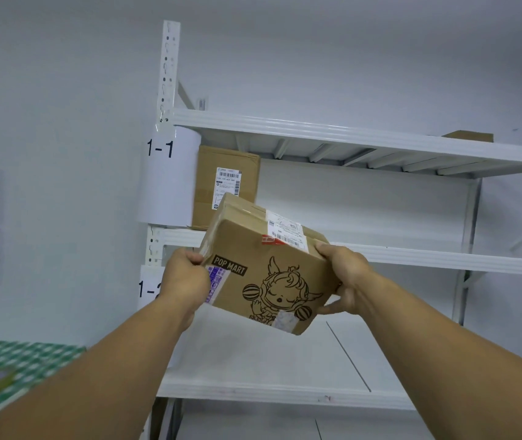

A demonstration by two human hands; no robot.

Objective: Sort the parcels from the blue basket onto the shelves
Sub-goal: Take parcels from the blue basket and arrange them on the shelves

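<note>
Both hands hold a brown cardboard parcel printed with "POP MART" and a cartoon figure [262, 265], tilted in the air before the white metal shelves [380, 252]. The left hand [186, 281] grips its left edge with curled fingers; the right hand [345, 277] clasps its right corner. Behind, a taller plain brown cardboard box [221, 173] stands upright on the shelf beside the "1-1" paper label [170, 176].

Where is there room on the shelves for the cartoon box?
The middle white metal shelf is bare from the plain brown cardboard parcel rightwards to the far upright. The lower shelf board looks bare too. Only the middle shelf's left end, by the 1-1 label, is taken.
</note>
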